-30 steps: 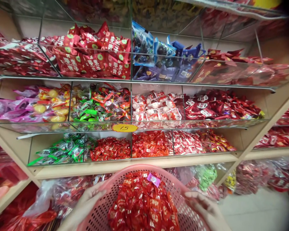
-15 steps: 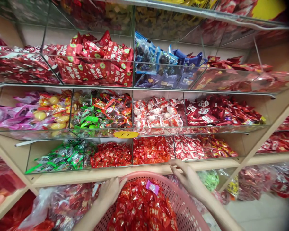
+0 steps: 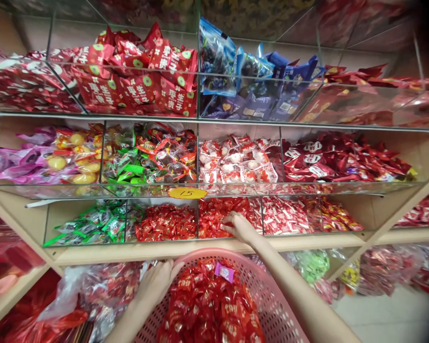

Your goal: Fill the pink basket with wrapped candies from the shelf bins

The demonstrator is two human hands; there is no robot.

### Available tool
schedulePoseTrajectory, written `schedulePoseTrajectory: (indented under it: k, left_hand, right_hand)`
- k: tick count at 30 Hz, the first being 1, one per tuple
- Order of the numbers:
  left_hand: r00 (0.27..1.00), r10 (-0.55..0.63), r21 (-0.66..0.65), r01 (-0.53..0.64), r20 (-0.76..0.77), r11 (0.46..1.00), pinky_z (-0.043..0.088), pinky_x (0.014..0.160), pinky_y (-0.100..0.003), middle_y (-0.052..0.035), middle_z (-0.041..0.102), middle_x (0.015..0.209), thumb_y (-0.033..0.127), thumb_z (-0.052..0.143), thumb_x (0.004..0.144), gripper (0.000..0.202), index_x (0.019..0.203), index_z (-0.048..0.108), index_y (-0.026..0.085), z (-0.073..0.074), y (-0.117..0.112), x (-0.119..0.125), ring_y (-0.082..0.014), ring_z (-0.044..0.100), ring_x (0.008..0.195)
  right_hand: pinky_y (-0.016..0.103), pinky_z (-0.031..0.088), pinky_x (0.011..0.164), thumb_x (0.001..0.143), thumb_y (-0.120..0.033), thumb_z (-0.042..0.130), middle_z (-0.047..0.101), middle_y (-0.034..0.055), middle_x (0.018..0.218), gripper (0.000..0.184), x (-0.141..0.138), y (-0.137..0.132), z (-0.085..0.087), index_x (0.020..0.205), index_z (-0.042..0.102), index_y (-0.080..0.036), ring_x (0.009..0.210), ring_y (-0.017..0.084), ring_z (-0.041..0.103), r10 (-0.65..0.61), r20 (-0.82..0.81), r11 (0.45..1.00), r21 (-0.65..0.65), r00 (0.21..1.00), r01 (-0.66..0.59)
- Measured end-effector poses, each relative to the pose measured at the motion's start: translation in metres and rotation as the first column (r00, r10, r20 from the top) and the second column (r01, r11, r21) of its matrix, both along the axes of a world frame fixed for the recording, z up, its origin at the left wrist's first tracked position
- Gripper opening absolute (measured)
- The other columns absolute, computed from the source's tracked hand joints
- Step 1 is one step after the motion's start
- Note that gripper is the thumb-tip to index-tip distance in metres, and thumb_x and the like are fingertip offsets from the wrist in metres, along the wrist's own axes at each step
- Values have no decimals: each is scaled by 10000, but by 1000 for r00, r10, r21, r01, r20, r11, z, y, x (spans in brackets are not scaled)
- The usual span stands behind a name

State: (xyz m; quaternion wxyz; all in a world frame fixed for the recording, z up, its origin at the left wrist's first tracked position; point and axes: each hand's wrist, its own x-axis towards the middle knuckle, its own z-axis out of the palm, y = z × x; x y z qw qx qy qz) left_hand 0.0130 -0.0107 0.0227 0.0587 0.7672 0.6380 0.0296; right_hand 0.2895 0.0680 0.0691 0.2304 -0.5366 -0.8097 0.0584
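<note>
A pink perforated plastic basket (image 3: 271, 286) fills the lower middle, loaded with red wrapped candies (image 3: 203, 305). One purple-wrapped candy (image 3: 223, 272) lies on top of them. My left hand (image 3: 159, 281) grips the basket's left rim, its thumb along the edge. Over the bottom shelf, my right hand (image 3: 239, 226) reaches to a compartment of small red wrapped candies (image 3: 214, 209). Its fingers are loosely bent and apart, at the candies' surface; no candy shows in them, though the palm side is partly hidden.
Glass-fronted shelves hold red snack packets (image 3: 136, 71), blue packets (image 3: 218, 62) and other sweets. A yellow price tag (image 3: 188, 193) reading 15 hangs above the bottom row. The wooden shelf edge (image 3: 128, 251) runs behind the basket. Bagged goods (image 3: 309, 267) sit below.
My right hand has moved from beside the basket's right rim, up and left over the shelf edge to the small red candies. My left hand stays on the basket. The view has shifted slightly.
</note>
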Motion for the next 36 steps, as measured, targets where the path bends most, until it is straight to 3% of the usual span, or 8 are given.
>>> schedulePoseTrajectory:
  k: [5,8,12,15,18,21,27,36]
  left_hand:
    - [998,-35,-44,37,46,998,405,652,-300,-101,648,801,549,108,833,556,812,538,197,2,-4,-1,-252,611,834]
    - [996,-44,-75,50,80,996,407,649,-305,-94,651,794,564,102,826,576,827,549,201,4,-7,-4,-259,614,816]
    - [998,-14,-98,20,68,995,410,673,-350,-128,653,823,614,64,796,687,813,599,184,10,-8,-1,-298,603,838]
    - [999,35,-49,-36,-18,998,400,711,-403,-190,649,842,666,68,759,789,787,650,134,18,-3,20,-335,594,841]
    - [999,18,53,-15,-46,999,408,655,-376,-190,647,806,641,60,775,805,796,662,109,23,7,48,-318,602,784]
    - [998,-27,137,36,-64,990,400,641,-336,-176,642,752,595,76,807,766,766,659,100,20,14,62,-286,604,757]
    - [996,-65,176,52,69,983,369,628,-245,-76,652,777,522,137,851,593,774,629,199,3,12,40,-189,600,743]
    - [992,-93,105,84,88,991,371,656,-250,-65,641,763,603,227,800,542,834,606,217,-1,8,34,-204,591,763]
  right_hand:
    - [259,390,684,748,-279,561,575,65,819,130,-1,3,-2,784,614,-165,773,165,532,-13,-47,1000,-1,999,13]
    - [270,389,727,768,-281,528,589,59,828,141,1,-6,0,815,580,-158,791,161,534,-33,-194,997,63,980,47]
    - [255,399,711,797,-329,483,600,46,841,188,2,-42,6,861,550,-166,767,149,538,-20,-505,988,122,863,95]
    - [229,403,644,797,-354,484,592,24,794,213,-5,-74,9,892,544,-172,700,132,522,37,-577,999,31,816,-24]
    - [211,388,597,794,-343,492,576,-2,735,190,-15,-94,7,868,551,-179,650,117,497,122,-518,977,-90,847,-196]
    - [207,370,586,778,-328,514,580,-18,702,153,-21,-103,-2,808,565,-187,629,112,492,171,-367,943,-208,914,-259]
    - [228,364,653,755,-290,541,610,6,756,128,-14,-103,-28,819,586,-189,697,135,518,106,-165,954,-260,981,-147]
    - [212,345,578,751,-322,541,584,-19,684,147,-20,-106,-30,797,591,-191,620,118,492,117,-205,928,-325,972,-180]
